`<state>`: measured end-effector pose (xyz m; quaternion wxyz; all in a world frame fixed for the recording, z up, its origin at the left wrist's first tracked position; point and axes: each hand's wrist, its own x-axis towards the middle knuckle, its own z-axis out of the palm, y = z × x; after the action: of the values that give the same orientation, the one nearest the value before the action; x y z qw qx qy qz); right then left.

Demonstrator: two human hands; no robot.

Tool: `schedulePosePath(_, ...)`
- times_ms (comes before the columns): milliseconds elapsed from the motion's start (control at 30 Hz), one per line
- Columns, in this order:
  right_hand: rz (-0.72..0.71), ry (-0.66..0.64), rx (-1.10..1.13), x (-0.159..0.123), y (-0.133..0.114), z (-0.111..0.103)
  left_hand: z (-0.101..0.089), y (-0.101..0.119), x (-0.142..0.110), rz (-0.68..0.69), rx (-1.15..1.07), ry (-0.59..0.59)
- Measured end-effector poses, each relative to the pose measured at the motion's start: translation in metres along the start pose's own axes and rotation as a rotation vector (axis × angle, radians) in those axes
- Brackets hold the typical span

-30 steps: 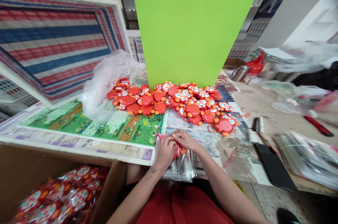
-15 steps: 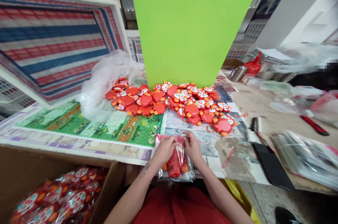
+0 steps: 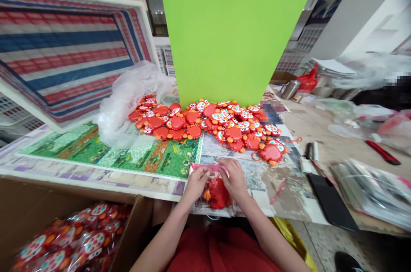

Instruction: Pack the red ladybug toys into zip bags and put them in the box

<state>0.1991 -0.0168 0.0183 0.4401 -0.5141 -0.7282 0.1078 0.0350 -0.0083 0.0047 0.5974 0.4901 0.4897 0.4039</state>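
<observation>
Papered table [image 3: 257, 181]: left hand [image 3: 195, 184] and right hand [image 3: 236, 181], fingers [image 3: 204, 171] clamped on a clear bag [image 3: 199, 208] around a red toy [image 3: 219, 195]

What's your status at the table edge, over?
Both hands, left and right, at clear bag's pink-edged top. Red toy inside bag. Loose toy pile beyond, nothing seen between hands and bag.

This is a workshop, I think one for packing toys. The table [image 3: 298, 124] carries a heap of red toys [image 3: 234, 128]; at near left, a carton [image 3: 131, 229] holds bagged toys [image 3: 91, 242]. At right lie a cutter [image 3: 383, 152] and plastic bags [image 3: 372, 188].
</observation>
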Motion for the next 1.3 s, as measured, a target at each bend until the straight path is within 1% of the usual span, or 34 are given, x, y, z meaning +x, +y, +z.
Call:
schedulePosePath(33, -0.042, -0.035, -0.040, 0.001, -0.003, 0.001, 0.002, 0.003, -0.001, 0.033, 0.026, -0.009)
schedulePosePath(100, -0.100, -0.065, -0.117, 0.002, -0.008, 0.004, 0.005, 0.009, -0.005, 0.154, 0.151, -0.009)
schedulePosePath(167, -0.153, -0.050, -0.189, 0.002, -0.011, 0.006, 0.007, 0.016, -0.009, 0.267, 0.321, 0.000)
schedulePosePath(267, -0.225, -0.010, -0.252, 0.004, -0.015, 0.010, 0.008, 0.024, -0.014, 0.328, 0.518, -0.029)
schedulePosePath(333, -0.204, 0.005, -0.258, 0.007, -0.014, 0.011, 0.010, 0.027, -0.016, 0.347, 0.581, -0.060)
schedulePosePath(400, -0.112, 0.032, -0.239, 0.010, -0.007, 0.008, 0.011, 0.026, -0.016, 0.357, 0.576, -0.076)
schedulePosePath(433, -0.050, 0.058, -0.230, 0.010, 0.001, 0.003, 0.011, 0.023, -0.014, 0.347, 0.546, -0.080)
schedulePosePath(500, 0.077, 0.129, -0.250, 0.005, 0.025, -0.014, 0.009, 0.014, -0.009, 0.273, 0.434, -0.069)
schedulePosePath(567, 0.208, 0.193, -0.346, -0.010, 0.059, -0.041, 0.004, 0.001, -0.002, 0.126, 0.272, -0.041)
schedulePosePath(633, 0.374, 0.221, -0.497, -0.036, 0.096, -0.074, -0.001, -0.013, 0.005, 0.003, 0.119, -0.007)
schedulePosePath(700, 0.488, 0.196, -0.601, -0.065, 0.128, -0.105, -0.006, -0.024, 0.011, -0.033, 0.026, 0.029)
schedulePosePath(767, 0.502, 0.150, -0.655, -0.088, 0.146, -0.127, -0.008, -0.029, 0.012, -0.038, -0.022, 0.048)
schedulePosePath(800, 0.487, 0.162, -0.681, -0.096, 0.149, -0.133, -0.009, -0.029, 0.012, -0.052, -0.042, 0.039)
schedulePosePath(867, 0.430, 0.235, -0.705, -0.099, 0.145, -0.138, -0.009, -0.025, 0.009, -0.098, -0.085, 0.000)
schedulePosePath(933, 0.372, 0.292, -0.633, -0.088, 0.129, -0.130, -0.010, -0.019, 0.006, -0.120, -0.121, -0.039)
schedulePosePath(967, 0.356, 0.280, -0.544, -0.079, 0.118, -0.123, -0.010, -0.017, 0.005, -0.124, -0.137, -0.051)
schedulePosePath(1033, 0.375, 0.181, -0.285, -0.059, 0.096, -0.101, -0.012, -0.015, 0.004, -0.129, -0.167, -0.070)
schedulePosePath(1133, 0.498, -0.092, 0.125, -0.037, 0.066, -0.059, -0.015, -0.016, 0.005, -0.110, -0.202, -0.092)
schedulePosePath(1167, 0.539, -0.157, 0.234, -0.032, 0.059, -0.045, -0.017, -0.017, 0.006, -0.095, -0.208, -0.096)
schedulePosePath(1233, 0.601, -0.226, 0.429, -0.027, 0.051, -0.023, -0.019, -0.019, 0.007, -0.069, -0.212, -0.103)
schedulePosePath(1300, 0.647, -0.223, 0.567, -0.026, 0.049, -0.012, -0.022, -0.020, 0.007, -0.068, -0.222, -0.114)
